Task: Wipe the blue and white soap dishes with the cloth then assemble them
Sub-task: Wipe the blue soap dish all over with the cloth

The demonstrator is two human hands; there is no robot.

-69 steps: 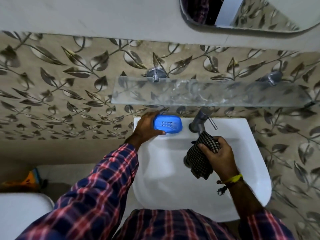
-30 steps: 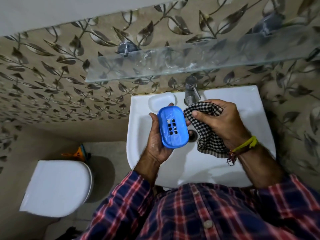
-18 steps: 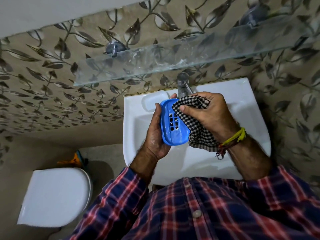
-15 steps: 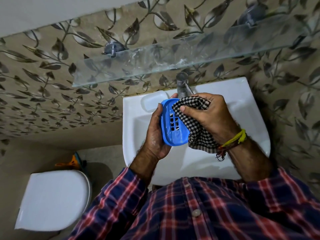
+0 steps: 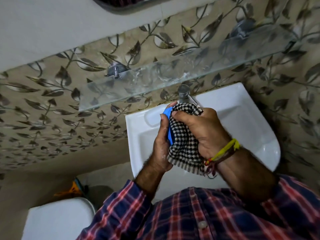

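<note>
Blue soap dish [image 5: 168, 126] was held on edge above the basin of the sink [image 5: 251, 122], clamped between the two hands. Only a narrow blue strip of it showed, running between the left fingertips and the cloth; its slotted face was hidden.

Surroundings:
- White soap dish [image 5: 152, 117] sat on the sink ledge, just beyond the left fingertips and apart from them. It appeared as a pale, rounded tray, hard to separate from the white ledge.
- Tap [image 5: 184, 94] stood directly past the fingertips of both hands, close to the upper edge of the cloth.
- Glass shelf [image 5: 155, 82] projected from the leaf-patterned wall [image 5: 52, 101] above the tap, well beyond the fingers.
- Toilet lid [image 5: 57, 220] lay below and to the left of the left wrist.

Obstructions: the cloth [image 5: 183, 144], black-and-white checked with a striped hem, covered nearly all of the blue dish on the right-hand side.

Hand states:
- Left hand [image 5: 161, 149] gripped the blue dish from its left side, fingers curled round the rim, thumb along the near edge.
- Right hand [image 5: 206, 132] held the cloth bunched in curled fingers, thumb pinching it near the top, and pressed it against the dish. Yellow and red threads circled the right wrist.
</note>
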